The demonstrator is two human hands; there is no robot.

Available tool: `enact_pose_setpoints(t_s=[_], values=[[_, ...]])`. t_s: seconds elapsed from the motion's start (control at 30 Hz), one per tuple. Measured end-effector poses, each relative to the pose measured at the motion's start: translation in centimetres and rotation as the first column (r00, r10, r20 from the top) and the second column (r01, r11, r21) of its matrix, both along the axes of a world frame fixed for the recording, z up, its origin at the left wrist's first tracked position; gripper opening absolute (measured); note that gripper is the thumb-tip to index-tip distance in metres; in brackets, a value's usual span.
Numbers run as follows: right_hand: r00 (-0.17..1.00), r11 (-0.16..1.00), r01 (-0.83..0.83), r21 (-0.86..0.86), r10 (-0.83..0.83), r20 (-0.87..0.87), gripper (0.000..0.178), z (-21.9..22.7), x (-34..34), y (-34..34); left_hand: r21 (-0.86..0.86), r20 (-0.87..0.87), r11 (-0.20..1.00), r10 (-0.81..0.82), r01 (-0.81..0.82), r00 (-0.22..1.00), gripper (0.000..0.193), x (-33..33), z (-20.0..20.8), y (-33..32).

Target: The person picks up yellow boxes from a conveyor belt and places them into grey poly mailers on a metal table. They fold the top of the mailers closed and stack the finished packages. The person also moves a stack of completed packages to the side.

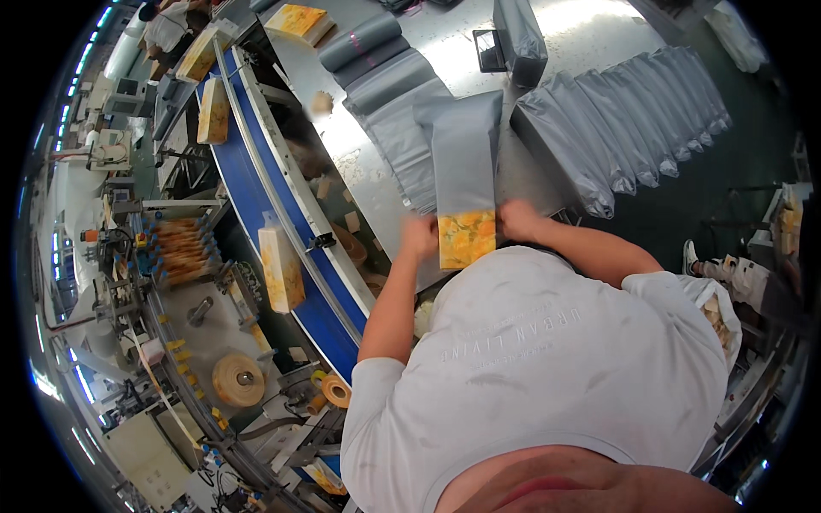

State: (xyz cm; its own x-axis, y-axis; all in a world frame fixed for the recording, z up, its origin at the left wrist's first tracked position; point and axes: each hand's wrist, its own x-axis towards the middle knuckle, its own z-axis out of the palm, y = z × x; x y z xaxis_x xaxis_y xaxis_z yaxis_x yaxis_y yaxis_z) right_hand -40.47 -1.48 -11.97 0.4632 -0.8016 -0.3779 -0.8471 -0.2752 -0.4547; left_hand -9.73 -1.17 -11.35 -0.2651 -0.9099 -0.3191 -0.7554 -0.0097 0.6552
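Right in front of me a yellow flower-printed pack [467,240] sits partly inside a grey plastic bag [466,162], its near end sticking out of the bag's mouth. My left hand [419,236] is closed at the left edge of that mouth. At the right edge my right hand [518,221] is closed in the same way; both hands are slightly blurred and their fingertips are hidden. Left of the bag lies a stack of flat grey bags [395,128], fanned out on the metal table [428,26].
Filled grey bags [620,124] stand in a row at the right, another grey bag [520,43] behind. A small dark-screened device [489,51] lies near it. On the left, a blue conveyor [248,184] carries yellow packs [280,269], beside machinery with a tape roll [238,380].
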Motion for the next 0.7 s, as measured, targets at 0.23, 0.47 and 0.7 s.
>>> enact_pose_setpoints(t_s=[0.23, 0.47, 0.7], values=[[0.808, 0.929, 0.31, 0.204, -0.37, 0.458, 0.022, 2.3, -1.7, -0.7, 0.099, -0.205, 0.977, 0.206, -0.19, 0.957, 0.025, 1.3, 0.8, 3.1], [0.955, 0.953, -0.295, 0.075, 0.297, -0.021, 0.019, 12.8, 1.8, -3.1, -0.11, -0.168, 0.959, 0.242, -0.263, 0.955, 0.025, -2.6, 3.4, 1.1], [0.98, 0.991, -0.018, -0.13, 0.043, 0.196, 0.033, 5.8, 6.5, -1.0, 0.032, -0.295, 0.872, 0.475, -0.488, 0.829, 0.02, -4.7, 0.8, 4.2]])
